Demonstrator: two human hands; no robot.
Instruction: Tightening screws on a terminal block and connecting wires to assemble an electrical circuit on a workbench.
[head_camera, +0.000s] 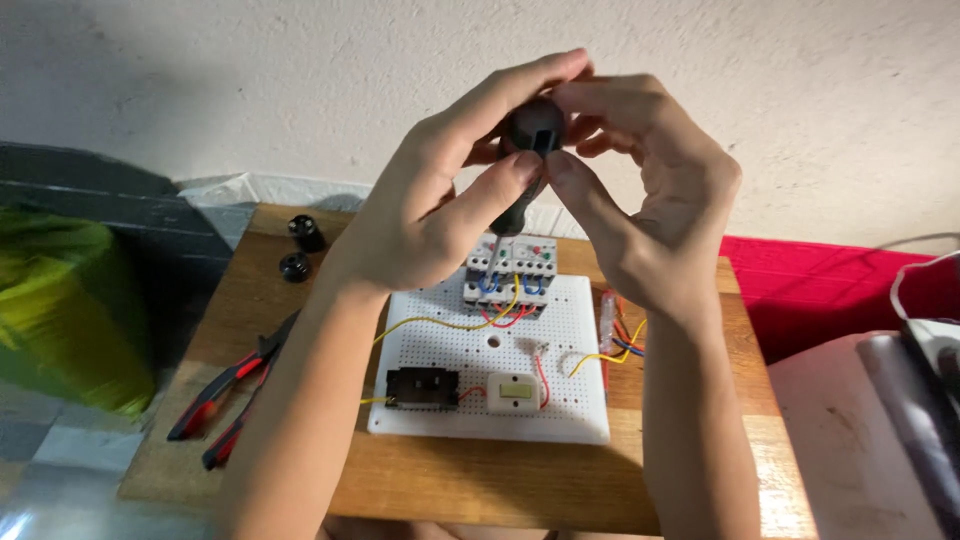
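While I look down through the head camera, my left hand (425, 215) and right hand (650, 215) meet above the board (560, 400), both closed on the screwdriver (528, 150). My left thumb and fingers pinch its dark handle; my right fingertips curl around the round cap. The tool stands almost upright, its tip hidden near the breakers (510, 268) at the board's far edge. Yellow, red and blue wires (440, 322) run across the board to a black switch (422, 388) and a white switch (514, 392). Pliers (235, 385) lie on the table (480, 480) to the left, near two black knobs (300, 250).
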